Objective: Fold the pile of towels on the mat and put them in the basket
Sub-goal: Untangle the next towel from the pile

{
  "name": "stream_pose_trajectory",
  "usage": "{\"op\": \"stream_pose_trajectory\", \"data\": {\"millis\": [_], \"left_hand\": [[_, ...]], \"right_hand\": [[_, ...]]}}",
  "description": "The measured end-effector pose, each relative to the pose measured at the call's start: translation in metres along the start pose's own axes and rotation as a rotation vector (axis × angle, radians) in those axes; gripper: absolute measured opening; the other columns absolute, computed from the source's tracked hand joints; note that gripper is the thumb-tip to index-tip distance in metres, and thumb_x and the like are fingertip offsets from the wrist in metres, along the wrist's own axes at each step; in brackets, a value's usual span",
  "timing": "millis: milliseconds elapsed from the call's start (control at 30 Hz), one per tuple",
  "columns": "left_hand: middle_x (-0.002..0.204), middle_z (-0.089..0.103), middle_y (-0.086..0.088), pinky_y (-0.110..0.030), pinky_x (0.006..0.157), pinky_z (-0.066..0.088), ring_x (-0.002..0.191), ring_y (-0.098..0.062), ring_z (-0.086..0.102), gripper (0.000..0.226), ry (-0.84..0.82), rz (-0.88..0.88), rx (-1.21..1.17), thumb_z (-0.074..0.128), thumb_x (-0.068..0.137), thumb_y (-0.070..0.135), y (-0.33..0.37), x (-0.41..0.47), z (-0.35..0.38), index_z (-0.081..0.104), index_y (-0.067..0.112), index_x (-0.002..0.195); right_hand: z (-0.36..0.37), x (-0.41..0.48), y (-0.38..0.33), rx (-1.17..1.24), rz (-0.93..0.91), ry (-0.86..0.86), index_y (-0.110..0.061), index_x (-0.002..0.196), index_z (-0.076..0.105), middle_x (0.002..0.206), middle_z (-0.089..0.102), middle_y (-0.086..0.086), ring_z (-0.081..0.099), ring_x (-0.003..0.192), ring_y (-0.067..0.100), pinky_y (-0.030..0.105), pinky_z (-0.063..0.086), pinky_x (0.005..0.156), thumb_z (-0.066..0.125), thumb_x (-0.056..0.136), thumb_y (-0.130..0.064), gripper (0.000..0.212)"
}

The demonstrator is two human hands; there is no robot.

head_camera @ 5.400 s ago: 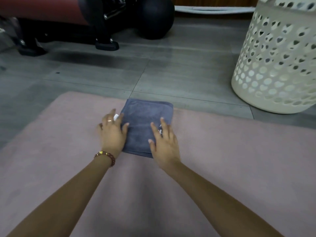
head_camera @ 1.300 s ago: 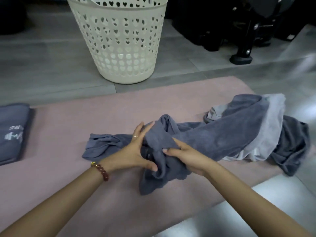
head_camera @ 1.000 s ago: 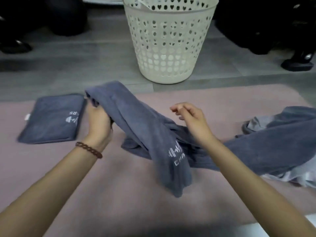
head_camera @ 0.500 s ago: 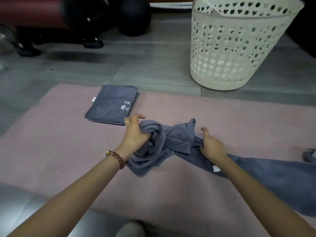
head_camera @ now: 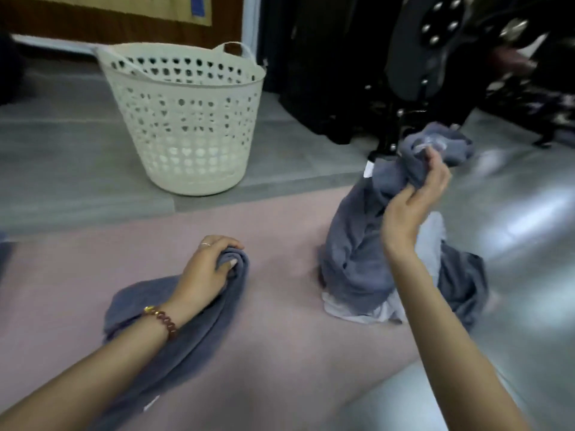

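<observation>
Early stage: I am clenching the left hand round a rumpled towel on the mat before the basket, the right hand grasping the unfolded pile to the basket's right, folding and basketing still pending.

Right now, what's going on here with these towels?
A person is working through towels on a pink mat. The left hand grips the bunched end of a grey towel lying on the mat, while the right hand holds up a second towel from the crumpled pile at the mat's right edge. The white basket stands on the floor beyond the mat; neither towel is folded yet.
</observation>
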State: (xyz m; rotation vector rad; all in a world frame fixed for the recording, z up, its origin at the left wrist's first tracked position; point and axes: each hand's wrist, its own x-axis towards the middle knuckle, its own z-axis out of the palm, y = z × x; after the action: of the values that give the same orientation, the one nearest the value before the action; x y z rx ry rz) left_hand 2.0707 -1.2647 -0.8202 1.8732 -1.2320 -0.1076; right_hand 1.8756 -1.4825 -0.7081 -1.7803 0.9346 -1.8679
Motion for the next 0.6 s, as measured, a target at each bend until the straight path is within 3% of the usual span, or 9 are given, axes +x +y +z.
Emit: {"op": "stream_pose_trajectory", "data": {"millis": [100,200,267,367,433,500,533,600], "left_hand": [[0.102,0.057,-0.005,0.003,0.088,0.025,0.095,-0.001,0.043,0.035,-0.026,0.073,-0.018,0.056,0.077,-0.013,0.014,0.017,0.024,0.065,0.013,0.099],[0.101,0.058,-0.005,-0.004,0.086,0.028,0.097,-0.013,0.048,0.034,-0.045,0.045,-0.047,0.056,0.076,-0.016,0.017,0.019,0.043,0.066,0.009,0.097],[0.102,0.060,-0.006,-0.006,0.086,0.029,0.096,-0.014,0.050,0.032,-0.052,0.020,-0.050,0.057,0.077,-0.014,0.012,0.014,0.048,0.066,0.010,0.097],[0.104,0.062,-0.010,-0.002,0.087,0.028,0.097,-0.016,0.050,0.033,-0.048,-0.005,-0.076,0.060,0.076,-0.014,0.003,0.004,0.045,0.066,0.008,0.099],[0.106,0.061,-0.010,-0.007,0.088,0.029,0.100,-0.016,0.049,0.036,-0.045,-0.025,-0.084,0.063,0.073,-0.015,0.001,-0.001,0.037,0.065,0.007,0.102],[0.107,0.060,-0.009,-0.012,0.090,0.029,0.102,-0.015,0.048,0.040,-0.037,-0.050,-0.086,0.068,0.070,-0.014,-0.001,-0.004,0.029,0.064,0.006,0.105],[0.109,0.059,-0.007,-0.015,0.091,0.031,0.102,-0.015,0.048,0.042,-0.030,-0.069,-0.086,0.070,0.070,-0.012,-0.003,-0.006,0.026,0.063,0.008,0.106],[0.113,0.054,-0.004,-0.024,0.089,0.036,0.098,-0.017,0.051,0.044,-0.048,-0.164,-0.068,0.072,0.073,-0.004,-0.010,-0.010,0.025,0.059,0.011,0.113]], "right_hand": [[-0.028,0.021,0.040,-0.352,-0.110,-0.324,-0.011,0.132,0.049,0.141,0.035,0.014,0.036,0.129,0.024,0.033,0.028,0.113,0.031,0.076,0.018,0.065],[-0.046,0.006,0.089,-0.516,0.158,-0.788,-0.007,0.131,0.051,0.140,0.044,0.015,0.044,0.128,0.032,0.029,0.031,0.108,0.034,0.085,0.015,0.054],[-0.056,-0.014,0.109,-0.703,0.340,-1.103,-0.014,0.136,0.048,0.140,0.047,0.013,0.043,0.130,0.031,0.031,0.032,0.107,0.040,0.090,0.005,0.050],[-0.048,-0.037,0.119,-1.028,0.247,-1.311,-0.023,0.141,0.040,0.143,0.043,0.008,0.042,0.129,0.028,0.036,0.034,0.108,0.047,0.093,-0.014,0.049],[-0.027,-0.043,0.096,-1.171,0.184,-1.462,-0.013,0.124,0.053,0.130,0.051,0.013,0.048,0.118,0.031,0.040,0.040,0.099,0.050,0.092,-0.022,0.033],[-0.006,-0.046,0.057,-1.151,0.319,-1.638,-0.006,0.101,0.058,0.107,0.056,0.015,0.055,0.093,0.028,0.034,0.047,0.077,0.056,0.090,-0.026,0.023],[0.003,-0.049,0.038,-1.083,0.327,-1.668,-0.006,0.107,0.057,0.108,0.055,0.015,0.054,0.090,0.028,0.031,0.046,0.071,0.056,0.090,-0.028,0.028],[0.019,-0.066,0.012,-0.795,0.221,-1.610,-0.012,0.131,0.049,0.127,0.055,0.010,0.054,0.107,0.027,0.030,0.045,0.081,0.051,0.094,-0.031,0.042]]}}
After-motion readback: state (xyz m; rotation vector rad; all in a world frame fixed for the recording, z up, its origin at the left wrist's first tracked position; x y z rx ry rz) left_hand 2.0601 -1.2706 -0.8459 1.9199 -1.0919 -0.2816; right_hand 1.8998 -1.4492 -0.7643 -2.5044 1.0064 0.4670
